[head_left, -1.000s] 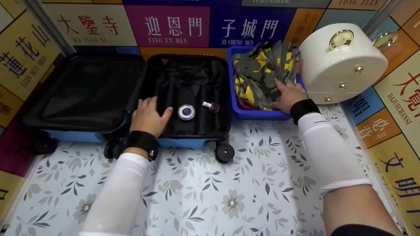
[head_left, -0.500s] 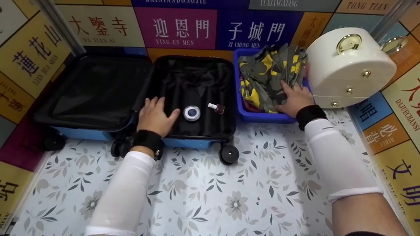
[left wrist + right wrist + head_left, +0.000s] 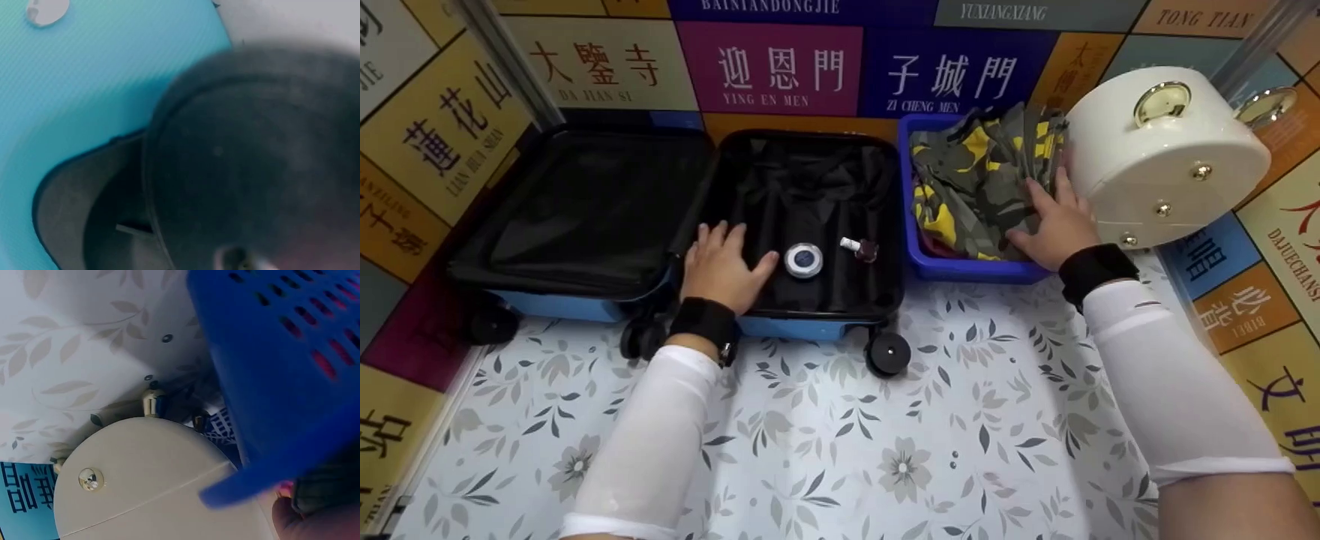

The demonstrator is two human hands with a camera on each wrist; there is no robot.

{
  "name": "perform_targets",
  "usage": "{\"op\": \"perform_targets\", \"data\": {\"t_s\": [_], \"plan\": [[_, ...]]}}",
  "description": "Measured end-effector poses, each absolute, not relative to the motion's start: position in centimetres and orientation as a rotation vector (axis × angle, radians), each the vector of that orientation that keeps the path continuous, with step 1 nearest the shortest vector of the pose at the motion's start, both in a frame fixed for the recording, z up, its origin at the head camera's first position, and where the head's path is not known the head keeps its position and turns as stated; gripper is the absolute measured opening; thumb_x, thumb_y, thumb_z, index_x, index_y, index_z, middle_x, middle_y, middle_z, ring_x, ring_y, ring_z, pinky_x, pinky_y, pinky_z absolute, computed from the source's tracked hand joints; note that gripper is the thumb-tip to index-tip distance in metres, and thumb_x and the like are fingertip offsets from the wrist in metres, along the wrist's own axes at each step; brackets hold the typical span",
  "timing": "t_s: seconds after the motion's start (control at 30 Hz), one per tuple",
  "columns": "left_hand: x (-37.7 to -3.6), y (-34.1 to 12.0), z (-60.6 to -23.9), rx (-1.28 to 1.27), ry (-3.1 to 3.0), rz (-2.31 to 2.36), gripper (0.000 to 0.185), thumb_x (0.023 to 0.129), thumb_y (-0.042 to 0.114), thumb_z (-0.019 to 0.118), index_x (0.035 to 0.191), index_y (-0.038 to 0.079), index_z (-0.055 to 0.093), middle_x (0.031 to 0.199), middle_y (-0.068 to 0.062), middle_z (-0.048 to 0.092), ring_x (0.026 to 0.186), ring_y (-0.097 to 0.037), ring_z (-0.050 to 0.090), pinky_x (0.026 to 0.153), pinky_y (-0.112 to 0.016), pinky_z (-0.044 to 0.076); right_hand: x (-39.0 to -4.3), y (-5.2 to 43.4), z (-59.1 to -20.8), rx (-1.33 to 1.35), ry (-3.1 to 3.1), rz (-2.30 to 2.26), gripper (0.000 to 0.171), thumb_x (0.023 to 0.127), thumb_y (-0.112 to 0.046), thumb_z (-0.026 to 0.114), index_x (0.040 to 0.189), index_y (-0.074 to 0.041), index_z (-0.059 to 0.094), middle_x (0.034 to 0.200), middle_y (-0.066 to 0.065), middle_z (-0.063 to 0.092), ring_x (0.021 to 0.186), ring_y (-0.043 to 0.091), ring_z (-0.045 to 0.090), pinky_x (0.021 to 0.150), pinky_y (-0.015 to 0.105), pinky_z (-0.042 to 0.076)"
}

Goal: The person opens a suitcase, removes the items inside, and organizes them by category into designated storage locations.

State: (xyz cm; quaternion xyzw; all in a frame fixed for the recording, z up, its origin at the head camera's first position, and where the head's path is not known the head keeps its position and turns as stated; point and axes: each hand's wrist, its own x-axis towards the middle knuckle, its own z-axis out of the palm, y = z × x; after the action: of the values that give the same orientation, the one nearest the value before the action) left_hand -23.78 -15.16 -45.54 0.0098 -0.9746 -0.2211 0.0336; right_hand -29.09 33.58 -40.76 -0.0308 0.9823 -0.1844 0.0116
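My left hand [image 3: 725, 266] rests with spread fingers on the near left part of the open suitcase's right half [image 3: 825, 300]. Inside that half, a round white compact-like case with a dark blue centre [image 3: 803, 261] lies near my left thumb. A small bottle of dark red nail polish with a white cap [image 3: 868, 251] lies to its right. My right hand [image 3: 1063, 229] is at the right side of the blue basket [image 3: 960, 270], its fingers extended by a grey, black and yellow camouflage cloth [image 3: 982, 180]. In the right wrist view part of a finger [image 3: 287, 517] shows beside the basket rim.
The suitcase's left half [image 3: 585, 210] has a black cover; a wheel [image 3: 888, 354] sticks out toward me. A white rounded case with gold handles and knobs [image 3: 1162, 157] stands right of the basket. Printed panels [image 3: 787, 67] wall the flower-patterned table [image 3: 840, 450].
My right hand has shifted a little to the right, from over the cloth toward the basket's right edge. The left hand keeps its place on the suitcase. The head view has shifted slightly.
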Motion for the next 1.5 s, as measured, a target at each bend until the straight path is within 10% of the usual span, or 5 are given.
{"op": "perform_targets", "data": {"t_s": [0.3, 0.6, 1.5], "plan": [[-22.9, -16.4, -45.0, 0.066, -2.876, -0.678, 0.075, 0.100, 0.057, 0.058, 0.156, 0.008, 0.049, 0.167, -0.021, 0.039, 0.162, -0.044, 0.019, 0.132, -0.058, 0.014, -29.4, 36.2, -36.0, -0.067, 3.479, -0.895, 0.052, 0.098, -0.022, 0.062, 0.143, 0.003, 0.059, 0.162, 0.027, 0.042, 0.148, 0.051, 0.033, 0.124, 0.063, 0.020], [-22.1, -16.6, -43.6, -0.022, -2.797, -0.701, 0.073, 0.099, 0.054, 0.062, 0.154, 0.007, 0.052, 0.165, -0.022, 0.042, 0.160, -0.046, 0.023, 0.130, -0.061, 0.016, -30.6, 42.0, -32.7, 0.184, 3.193, -0.445, 0.087, 0.098, -0.026, 0.056, 0.167, 0.001, 0.010, 0.173, 0.029, -0.013, 0.159, 0.055, -0.010, 0.126, 0.072, -0.009], [-20.7, -15.8, -44.8, -0.103, -2.836, -0.678, 0.075, 0.098, 0.057, 0.064, 0.154, 0.008, 0.052, 0.165, -0.023, 0.041, 0.161, -0.046, 0.021, 0.131, -0.061, 0.012, -30.5, 43.8, -32.8, 0.175, 3.141, -0.311, 0.084, 0.094, -0.013, 0.056, 0.168, -0.005, 0.017, 0.173, 0.031, -0.004, 0.156, 0.061, -0.005, 0.121, 0.078, -0.002]]}}
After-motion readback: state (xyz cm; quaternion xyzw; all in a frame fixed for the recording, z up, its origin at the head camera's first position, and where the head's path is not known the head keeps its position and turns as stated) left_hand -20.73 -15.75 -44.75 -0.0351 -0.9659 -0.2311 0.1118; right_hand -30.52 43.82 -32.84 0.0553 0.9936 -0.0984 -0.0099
